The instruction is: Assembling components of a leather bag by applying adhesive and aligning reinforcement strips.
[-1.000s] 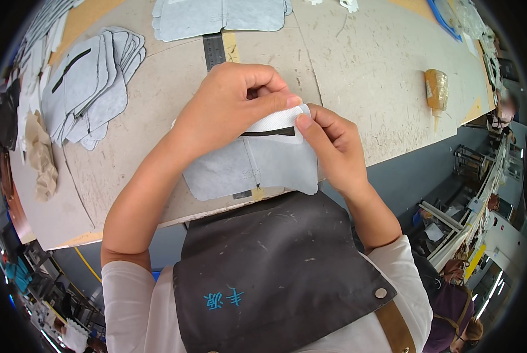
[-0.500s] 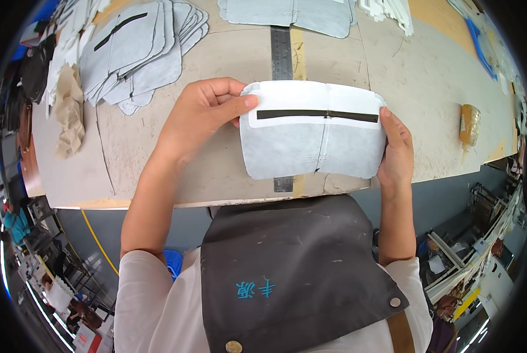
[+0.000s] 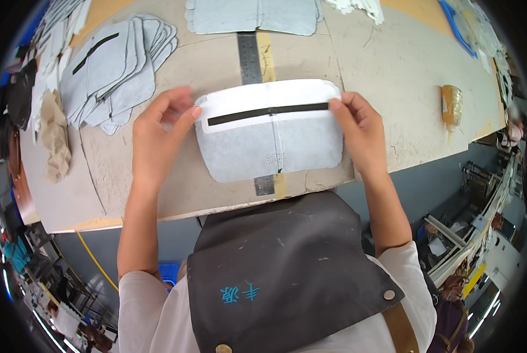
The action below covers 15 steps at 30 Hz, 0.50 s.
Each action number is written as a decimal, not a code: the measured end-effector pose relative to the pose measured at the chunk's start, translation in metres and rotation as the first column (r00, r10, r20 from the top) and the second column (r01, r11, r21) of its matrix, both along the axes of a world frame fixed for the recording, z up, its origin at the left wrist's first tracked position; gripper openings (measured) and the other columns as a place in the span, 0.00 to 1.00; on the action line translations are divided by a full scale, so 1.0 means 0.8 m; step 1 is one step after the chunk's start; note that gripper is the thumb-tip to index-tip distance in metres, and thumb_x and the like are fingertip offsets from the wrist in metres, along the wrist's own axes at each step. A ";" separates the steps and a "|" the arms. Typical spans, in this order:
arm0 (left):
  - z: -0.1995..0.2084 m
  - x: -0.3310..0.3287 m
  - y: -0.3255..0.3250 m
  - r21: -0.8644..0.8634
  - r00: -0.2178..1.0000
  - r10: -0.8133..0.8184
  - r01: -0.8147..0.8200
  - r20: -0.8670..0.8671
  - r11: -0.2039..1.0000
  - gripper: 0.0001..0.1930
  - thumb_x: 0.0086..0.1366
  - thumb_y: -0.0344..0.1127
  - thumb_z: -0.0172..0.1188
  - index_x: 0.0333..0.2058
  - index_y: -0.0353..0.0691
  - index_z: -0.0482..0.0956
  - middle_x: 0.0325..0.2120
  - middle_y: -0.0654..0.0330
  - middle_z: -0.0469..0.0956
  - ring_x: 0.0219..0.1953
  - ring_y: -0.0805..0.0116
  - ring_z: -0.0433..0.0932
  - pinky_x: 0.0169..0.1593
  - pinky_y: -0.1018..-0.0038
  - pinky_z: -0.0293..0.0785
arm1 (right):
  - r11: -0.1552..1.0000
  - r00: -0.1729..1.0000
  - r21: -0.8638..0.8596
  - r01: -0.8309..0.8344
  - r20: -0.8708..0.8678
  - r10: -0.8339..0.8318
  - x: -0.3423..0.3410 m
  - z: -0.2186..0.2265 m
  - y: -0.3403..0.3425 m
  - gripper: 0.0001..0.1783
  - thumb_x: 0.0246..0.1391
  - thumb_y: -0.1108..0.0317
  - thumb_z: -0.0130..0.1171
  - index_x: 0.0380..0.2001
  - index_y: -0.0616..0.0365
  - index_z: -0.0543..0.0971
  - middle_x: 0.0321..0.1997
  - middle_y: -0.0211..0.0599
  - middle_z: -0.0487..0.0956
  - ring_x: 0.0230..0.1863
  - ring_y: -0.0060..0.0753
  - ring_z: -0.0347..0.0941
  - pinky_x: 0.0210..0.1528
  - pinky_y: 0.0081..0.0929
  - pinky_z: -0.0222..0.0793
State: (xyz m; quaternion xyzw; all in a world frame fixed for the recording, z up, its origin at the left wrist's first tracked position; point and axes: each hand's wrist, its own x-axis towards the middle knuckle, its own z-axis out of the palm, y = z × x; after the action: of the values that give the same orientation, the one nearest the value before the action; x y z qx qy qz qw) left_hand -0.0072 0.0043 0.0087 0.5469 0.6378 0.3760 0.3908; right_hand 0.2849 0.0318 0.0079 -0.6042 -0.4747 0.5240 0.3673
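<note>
A light grey panel [image 3: 240, 150] with rounded corners lies over the ruler in front of me. Along its upper part runs a white strip [image 3: 298, 91] with a long black slot in it, and a seam line crosses its middle. My right hand [image 3: 363, 126] pinches the upper right corner, thumb on the face. At the upper left corner, the thumb of my left hand [image 3: 160, 132] touches or nearly touches the edge. The other fingers of that hand are apart from the thumb, off the panel and smeared by motion.
Stacked grey panels [image 3: 104, 65] sit at the far left, with more panels [image 3: 251, 17] at the back. A metal ruler [image 3: 250, 59] and yellow tape [image 3: 267, 59] run under the held panel. Crumpled brown paper [image 3: 54, 138] lies left; a yellowish bottle [image 3: 451, 106] lies right.
The view has shifted, so the table appears lower and further left. My left fingers have come away from the panel's corner. My right hand has moved up to the upper right corner, thumb on top.
</note>
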 end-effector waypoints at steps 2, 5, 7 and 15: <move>-0.002 0.011 0.000 0.338 0.786 0.093 0.153 -0.611 0.929 0.19 0.54 0.26 0.64 0.46 0.30 0.76 0.53 0.52 0.73 0.49 0.53 0.72 0.53 0.64 0.69 | 0.885 0.908 0.409 -0.222 0.418 0.034 0.000 -0.005 0.005 0.10 0.55 0.76 0.58 0.41 0.62 0.78 0.39 0.38 0.76 0.33 0.28 0.72 0.33 0.24 0.69; -0.006 0.046 -0.002 0.315 0.832 -0.199 0.401 -0.517 0.860 0.22 0.56 0.25 0.63 0.51 0.38 0.75 0.55 0.54 0.72 0.56 0.55 0.70 0.57 0.65 0.68 | 0.717 0.800 0.564 -0.410 0.600 -0.014 0.004 -0.011 0.002 0.14 0.52 0.80 0.56 0.44 0.62 0.78 0.43 0.40 0.74 0.39 0.36 0.72 0.36 0.26 0.71; -0.012 0.074 -0.002 0.227 0.731 -0.366 0.573 -0.576 0.788 0.26 0.57 0.30 0.64 0.55 0.36 0.71 0.59 0.55 0.68 0.63 0.55 0.64 0.63 0.62 0.61 | 0.723 0.771 0.530 -0.442 0.637 0.004 0.010 -0.007 0.002 0.20 0.48 0.83 0.57 0.47 0.60 0.77 0.47 0.40 0.74 0.47 0.40 0.69 0.44 0.30 0.71; -0.023 0.121 0.005 0.088 0.569 -0.486 0.704 -0.663 0.705 0.36 0.57 0.47 0.62 0.61 0.34 0.64 0.66 0.56 0.57 0.69 0.61 0.52 0.70 0.60 0.47 | 0.548 0.418 0.314 -0.775 0.906 0.072 0.022 -0.020 -0.001 0.24 0.47 0.73 0.60 0.52 0.56 0.77 0.63 0.26 0.70 0.62 0.41 0.63 0.57 0.39 0.62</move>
State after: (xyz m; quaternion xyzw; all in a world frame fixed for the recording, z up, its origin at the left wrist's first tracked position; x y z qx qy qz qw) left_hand 0.0898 0.0080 -0.0093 0.8793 0.4235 0.1327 0.1730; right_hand 0.3022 0.0312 -0.0081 -0.4198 -0.8959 0.0374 0.1404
